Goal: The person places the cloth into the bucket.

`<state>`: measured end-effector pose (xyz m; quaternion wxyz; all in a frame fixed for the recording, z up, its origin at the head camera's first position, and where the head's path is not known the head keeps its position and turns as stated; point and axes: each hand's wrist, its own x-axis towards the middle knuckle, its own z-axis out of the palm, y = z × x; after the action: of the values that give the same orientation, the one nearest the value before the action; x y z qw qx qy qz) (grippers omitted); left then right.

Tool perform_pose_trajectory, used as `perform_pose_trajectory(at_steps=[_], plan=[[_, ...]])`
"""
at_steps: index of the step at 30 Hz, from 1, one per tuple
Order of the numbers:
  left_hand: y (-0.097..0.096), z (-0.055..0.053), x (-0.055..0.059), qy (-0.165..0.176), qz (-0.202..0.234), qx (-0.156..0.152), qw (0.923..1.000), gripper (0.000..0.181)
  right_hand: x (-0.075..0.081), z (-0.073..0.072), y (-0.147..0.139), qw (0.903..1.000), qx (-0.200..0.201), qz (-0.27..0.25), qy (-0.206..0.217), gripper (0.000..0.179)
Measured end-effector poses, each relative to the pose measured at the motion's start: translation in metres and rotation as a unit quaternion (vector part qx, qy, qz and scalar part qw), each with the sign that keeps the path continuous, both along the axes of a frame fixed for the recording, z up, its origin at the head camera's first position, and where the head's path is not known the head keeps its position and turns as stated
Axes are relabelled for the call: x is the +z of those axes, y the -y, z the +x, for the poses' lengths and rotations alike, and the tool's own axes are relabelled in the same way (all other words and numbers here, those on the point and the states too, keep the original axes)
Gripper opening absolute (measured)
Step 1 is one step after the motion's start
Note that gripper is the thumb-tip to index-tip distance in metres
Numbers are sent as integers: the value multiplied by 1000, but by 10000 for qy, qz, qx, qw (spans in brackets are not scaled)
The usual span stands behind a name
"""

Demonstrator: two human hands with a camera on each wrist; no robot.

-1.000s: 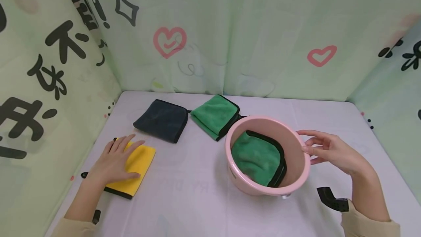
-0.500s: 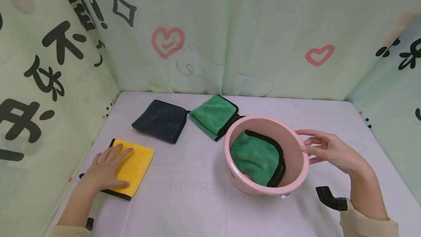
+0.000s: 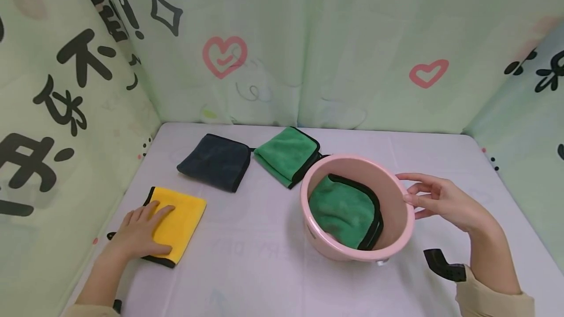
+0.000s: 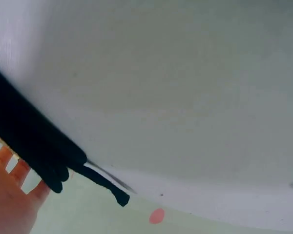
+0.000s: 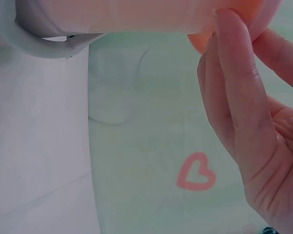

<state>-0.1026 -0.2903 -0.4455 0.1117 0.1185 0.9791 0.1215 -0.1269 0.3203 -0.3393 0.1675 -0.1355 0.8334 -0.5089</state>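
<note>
While the left hand [image 3: 136, 234] rests on the yellow folded cloth with black edging [image 3: 185, 214], fingers spread and slightly bent, lying over the fabric rather than curled round it, the right hand [image 3: 438, 199] pinches the rim of the round pink plastic bucket [image 3: 396, 209] between thumb and fingers.

Yellow cloth: flat, near the desk's left edge. Bucket: upright, toward the right edge, folded green black-edged cloth [image 3: 343, 212] inside. Dark navy folded cloth [image 3: 216, 163]: toward the far-left corner. Second green folded cloth [image 3: 286, 153]: near the middle of the far edge, just behind the bucket.

Writing: bold black Chinese characters [image 3: 83, 57] on the left-hand curtain, one reads 不; exclamation mark [image 3: 128, 11] by the back corner. Small mark [image 3: 312, 233] on the bucket wall, too small to read.

Surface: desk [image 3: 246, 238] under a pale lilac-white cover, faintly creased. Room: pale green curtains [image 3: 352, 38] on three sides, pink heart outlines on the back one.
</note>
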Motion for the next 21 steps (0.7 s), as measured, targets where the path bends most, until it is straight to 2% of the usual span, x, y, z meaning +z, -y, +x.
perform_pose_trajectory(at_steps=[9, 21], plan=[[-4, -1, -3, -525, -75, -147, 9985, 77, 0, 2, -2, 10000, -2, -8, -34, 42], [0, -4, -4, -1006, -286, -355, 9939, 62, 0, 1, 0, 10000, 42, 36, -40, 44]])
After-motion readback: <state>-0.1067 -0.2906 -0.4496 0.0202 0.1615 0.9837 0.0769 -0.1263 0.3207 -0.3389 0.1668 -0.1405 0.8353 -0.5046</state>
